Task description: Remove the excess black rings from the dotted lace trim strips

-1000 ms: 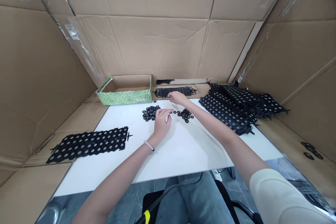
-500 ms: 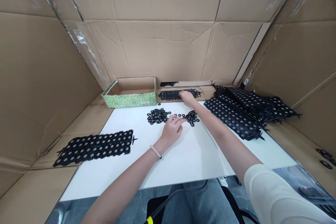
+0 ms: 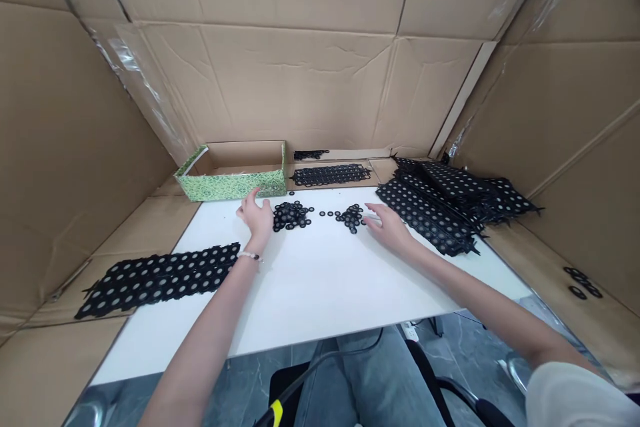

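Observation:
My left hand [image 3: 257, 215], fingers apart and holding nothing, is at the left side of a heap of small black rings [image 3: 290, 215] on the white table. Across from it, my right hand [image 3: 387, 224] is spread open beside the right edge of a smaller pile of black rings [image 3: 351, 217]. Between the two piles lies a short row of loose rings [image 3: 330, 213]. A perforated black sheet [image 3: 165, 278] with round holes lies flat near my left forearm. More black sheets [image 3: 430, 213] are stacked to the right of my right hand.
An open green-patterned box [image 3: 233, 185] stands at the back left. Beside it, a black strip of joined rings [image 3: 330, 175] lies on cardboard. Tall cardboard walls [image 3: 280, 87] surround the white table [image 3: 310, 287]. Several rings [image 3: 580, 283] lie on the right-hand cardboard.
My right hand has come back from the strip of rings to the right pile. My left hand has moved leftward from between the piles to the left heap's outer side. The view has shifted slightly.

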The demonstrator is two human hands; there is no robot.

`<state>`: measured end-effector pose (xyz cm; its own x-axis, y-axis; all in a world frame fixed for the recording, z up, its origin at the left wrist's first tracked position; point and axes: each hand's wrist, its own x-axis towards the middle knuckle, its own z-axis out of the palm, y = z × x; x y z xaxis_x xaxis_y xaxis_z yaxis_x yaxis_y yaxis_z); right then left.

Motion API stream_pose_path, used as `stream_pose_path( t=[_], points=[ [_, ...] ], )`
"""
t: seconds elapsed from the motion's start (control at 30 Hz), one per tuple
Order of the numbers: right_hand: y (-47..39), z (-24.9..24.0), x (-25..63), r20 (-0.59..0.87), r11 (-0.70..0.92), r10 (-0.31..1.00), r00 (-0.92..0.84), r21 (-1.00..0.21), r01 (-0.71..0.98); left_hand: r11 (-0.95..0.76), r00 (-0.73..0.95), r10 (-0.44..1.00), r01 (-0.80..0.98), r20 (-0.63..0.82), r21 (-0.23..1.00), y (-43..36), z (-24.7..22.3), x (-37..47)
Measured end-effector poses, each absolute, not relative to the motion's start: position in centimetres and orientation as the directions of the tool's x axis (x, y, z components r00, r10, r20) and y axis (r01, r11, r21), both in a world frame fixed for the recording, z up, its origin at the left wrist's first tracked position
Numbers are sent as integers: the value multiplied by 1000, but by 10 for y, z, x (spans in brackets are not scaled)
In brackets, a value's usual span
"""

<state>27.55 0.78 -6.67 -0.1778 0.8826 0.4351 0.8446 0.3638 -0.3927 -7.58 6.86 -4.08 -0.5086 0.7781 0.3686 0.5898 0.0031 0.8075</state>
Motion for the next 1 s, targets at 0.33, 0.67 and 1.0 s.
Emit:
stream_pose_path(
  t=[0.33,0.67,1.0],
  points=[
    [7,-56,302,123,42,992,-29,-104,994,70,-560,754,586,341,807,76,-54,-99],
    [4,-65,275,308,89,951,-19,-214,973,-43,-431,827,590,360,806,83,-58,-101],
    [62,-85,163,140,73,990,-9,-459,885,-98,-200,947,564,251,820,82,-64,-91]
  ],
)
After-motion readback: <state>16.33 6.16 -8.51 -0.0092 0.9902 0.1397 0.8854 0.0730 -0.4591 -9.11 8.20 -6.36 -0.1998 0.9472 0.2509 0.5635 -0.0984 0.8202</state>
